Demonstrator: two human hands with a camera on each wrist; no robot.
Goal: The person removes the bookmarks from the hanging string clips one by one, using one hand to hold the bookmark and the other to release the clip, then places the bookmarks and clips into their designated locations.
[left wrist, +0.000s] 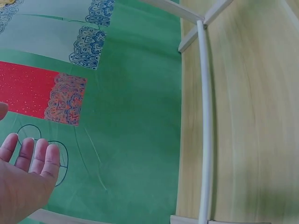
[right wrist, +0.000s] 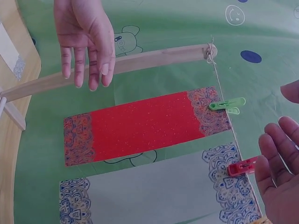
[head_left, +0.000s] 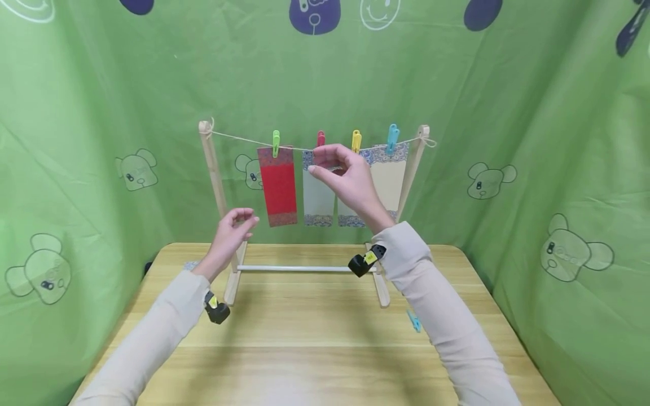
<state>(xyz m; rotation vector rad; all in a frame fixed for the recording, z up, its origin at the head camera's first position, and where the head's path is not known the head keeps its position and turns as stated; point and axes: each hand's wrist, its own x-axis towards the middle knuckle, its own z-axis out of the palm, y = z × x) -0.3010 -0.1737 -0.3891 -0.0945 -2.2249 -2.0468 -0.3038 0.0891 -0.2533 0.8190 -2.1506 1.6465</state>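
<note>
Curtain: green cloth w/ cartoon print point(head_left: 315, 73), fills bkgd.
Table: wood-grain top point(head_left: 304, 332), lower half of head view.
Rack: wooden stand point(head_left: 213, 169), center of head view; white crossbar point(head_left: 299, 268) near tabletop, thin cord point(head_left: 238, 138) tied between post tops. Risk: stand looks light; a snagged cord could drag or tip it.
R hand: center of head view point(head_left: 352, 180), thumb spread from fingers, nothing pinched. Fingertips right by red pin; contact can't be confirmed. Risk: a careless withdrawal could catch pin or cord and set all cards swinging.
L hand: left of center point(head_left: 231, 234), empty, fingers loosely bent, in front of L post. Risk: drifting right, it could knock the red card.
Cards: four hang in a row, L to R: red card point(head_left: 279, 192), grey-white card point(head_left: 317, 197), pale blue-edged card point(head_left: 350, 219) (mostly behind R hand), cream card point(head_left: 388, 183). Risk: one pin each, so a tug could twist or free a card.
Loose sheet: patterned edge on table point(head_left: 190, 265), left of center, partly hidden.
Pins: green point(head_left: 276, 144), red point(head_left: 321, 138), yellow point(head_left: 356, 141), blue point(head_left: 392, 138), all on cord. Risk: shallow bite = slip.
Spare pin: blue, on table point(head_left: 414, 321), lower right, near R sleeve point(head_left: 447, 316). Risk: a lowered sleeve could sweep it aside.
</note>
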